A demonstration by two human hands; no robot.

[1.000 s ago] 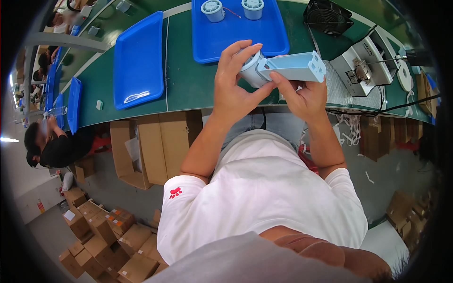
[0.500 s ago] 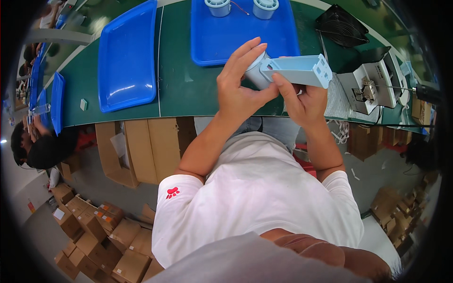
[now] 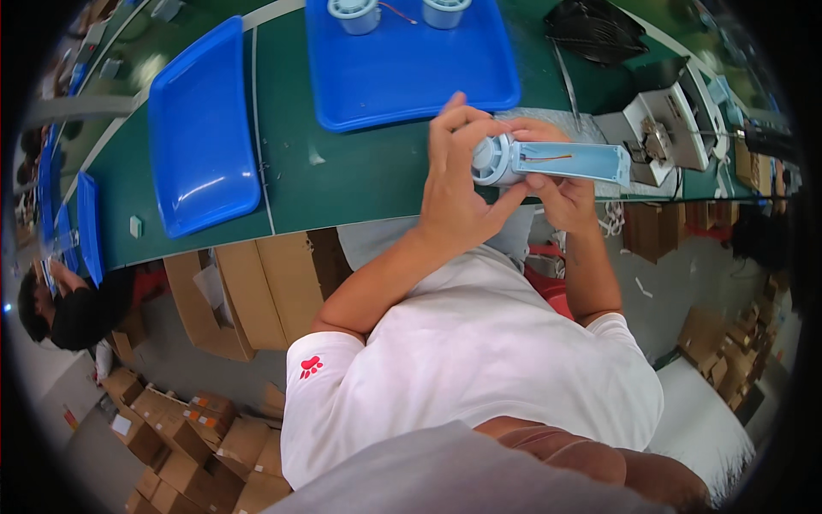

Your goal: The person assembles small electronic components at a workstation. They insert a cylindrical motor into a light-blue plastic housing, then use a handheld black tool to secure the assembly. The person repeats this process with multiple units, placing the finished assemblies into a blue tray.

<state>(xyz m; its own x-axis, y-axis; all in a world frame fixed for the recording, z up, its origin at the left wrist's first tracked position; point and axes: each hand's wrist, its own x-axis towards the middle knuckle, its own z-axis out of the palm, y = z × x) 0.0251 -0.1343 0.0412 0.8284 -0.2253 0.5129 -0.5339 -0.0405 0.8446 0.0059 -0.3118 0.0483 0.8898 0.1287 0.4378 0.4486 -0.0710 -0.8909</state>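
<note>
Item: pale blue plastic handle housing [image 3: 572,161], long and open-topped, red wiring visible inside; fitted at one end with a round white and pale blue fan head [image 3: 492,159]. Position: held in the air above the near edge of the green work table [image 3: 360,171], close to the person's chest. Long axis: runs left to right, fan head toward the person's left.

Left hand [image 3: 458,193]: fingers curled closed around the fan head, thumb beneath it.

Right hand [image 3: 561,195]: closed under the housing's middle, supporting it from below; nearer the wired end.

Nearby: large blue plastic tray [image 3: 411,64] carrying two further fan heads, just beyond the hands; second blue tray [image 3: 201,128] to the left; grey metal bench machine [image 3: 664,128] to the right.
</note>
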